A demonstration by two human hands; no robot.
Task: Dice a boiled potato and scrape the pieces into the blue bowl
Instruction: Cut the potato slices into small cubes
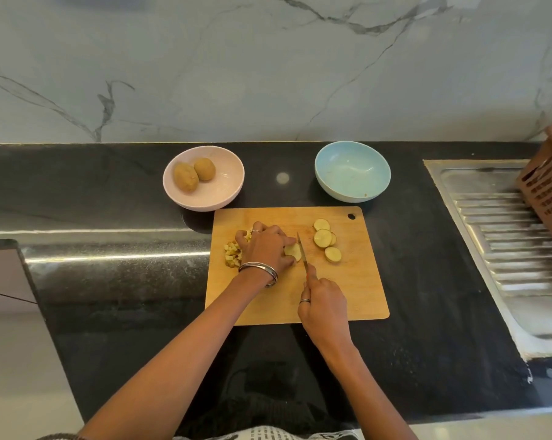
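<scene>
A wooden cutting board [347,300] lies on the black counter. My left hand [266,247] holds down a potato slice [294,251] with curled fingers. My right hand [324,304] grips a knife [301,250], whose blade stands against the right side of that slice. A pile of diced potato [232,254] lies at the board's left edge, partly hidden by my left hand. Several round slices [325,241] lie on the board to the right of the blade. The blue bowl [352,171] stands behind the board, holding only a few crumbs.
A pink bowl [216,195] with two whole potatoes [194,174] stands behind the board's left corner. A steel sink drainboard [506,242] is at the right, with a brown slatted basket [549,185] on it. A marble wall rises behind the counter.
</scene>
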